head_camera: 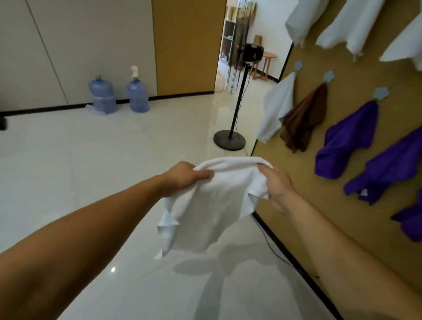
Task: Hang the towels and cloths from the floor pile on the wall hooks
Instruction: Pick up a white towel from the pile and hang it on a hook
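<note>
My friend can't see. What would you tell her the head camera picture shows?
A person's left hand and right hand grip the top edge of a white towel above a pale floor. On the wall at right, white, brown and purple cloths hang from blue hooks.

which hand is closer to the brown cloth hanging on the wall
Right. The right hand, gripping the white towel, sits below the brown cloth; the left hand holds the towel's farther edge.

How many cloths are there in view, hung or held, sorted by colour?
White cloths: 5, counting the held towel
Brown cloth: 1
Purple cloths: 3
Total: 9
</note>
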`<state>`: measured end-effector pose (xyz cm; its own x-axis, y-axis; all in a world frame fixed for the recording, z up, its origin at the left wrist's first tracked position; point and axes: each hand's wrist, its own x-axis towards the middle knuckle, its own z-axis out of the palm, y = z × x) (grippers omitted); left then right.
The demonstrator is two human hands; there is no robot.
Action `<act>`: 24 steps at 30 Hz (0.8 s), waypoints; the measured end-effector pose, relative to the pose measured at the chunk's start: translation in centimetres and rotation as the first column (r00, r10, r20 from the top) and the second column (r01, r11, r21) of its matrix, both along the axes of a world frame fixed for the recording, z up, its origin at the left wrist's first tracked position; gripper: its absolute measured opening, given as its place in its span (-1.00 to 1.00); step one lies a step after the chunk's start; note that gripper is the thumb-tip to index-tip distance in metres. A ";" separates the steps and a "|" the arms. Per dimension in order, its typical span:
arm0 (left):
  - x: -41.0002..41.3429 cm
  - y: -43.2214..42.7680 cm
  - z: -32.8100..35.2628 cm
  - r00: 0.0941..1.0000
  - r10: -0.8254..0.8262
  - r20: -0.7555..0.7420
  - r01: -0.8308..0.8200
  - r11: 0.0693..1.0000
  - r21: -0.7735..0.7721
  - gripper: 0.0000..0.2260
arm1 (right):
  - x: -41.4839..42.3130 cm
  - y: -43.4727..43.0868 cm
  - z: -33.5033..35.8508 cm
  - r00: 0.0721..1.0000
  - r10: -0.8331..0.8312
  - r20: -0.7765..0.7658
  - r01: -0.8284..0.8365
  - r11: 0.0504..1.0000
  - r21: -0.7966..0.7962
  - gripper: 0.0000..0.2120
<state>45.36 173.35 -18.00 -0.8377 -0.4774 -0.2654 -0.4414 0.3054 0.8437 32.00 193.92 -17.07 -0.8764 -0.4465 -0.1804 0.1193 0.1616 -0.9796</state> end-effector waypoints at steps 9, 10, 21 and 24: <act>-4.6 10.1 12.4 0.919 -0.174 -0.353 0.324 0.843 0.429 -0.49 | 6.3 3.0 4.0 0.857 0.283 -0.431 -0.183 0.948 0.260 -0.64; -4.6 10.7 12.9 0.898 -0.223 -0.379 0.387 0.811 0.439 -0.43 | 6.5 3.4 4.5 0.858 0.243 -0.453 -0.105 0.946 0.308 -0.70; -2.7 18.1 5.8 0.763 -0.637 -0.108 0.642 0.727 0.243 -0.39 | 4.2 11.9 15.5 0.896 -0.416 -0.157 0.375 0.896 -0.237 -0.64; -4.3 22.8 7.1 0.835 -0.490 -0.251 0.551 0.740 0.387 -0.57 | 3.6 15.4 17.0 0.867 -0.471 -0.162 0.380 0.835 -0.397 -0.66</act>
<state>41.07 196.16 -10.89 -0.9610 0.1800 -0.2098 -0.2035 0.0529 0.9776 35.65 209.30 -0.04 -0.9876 -0.0108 0.1567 -0.1515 -0.1981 -0.9684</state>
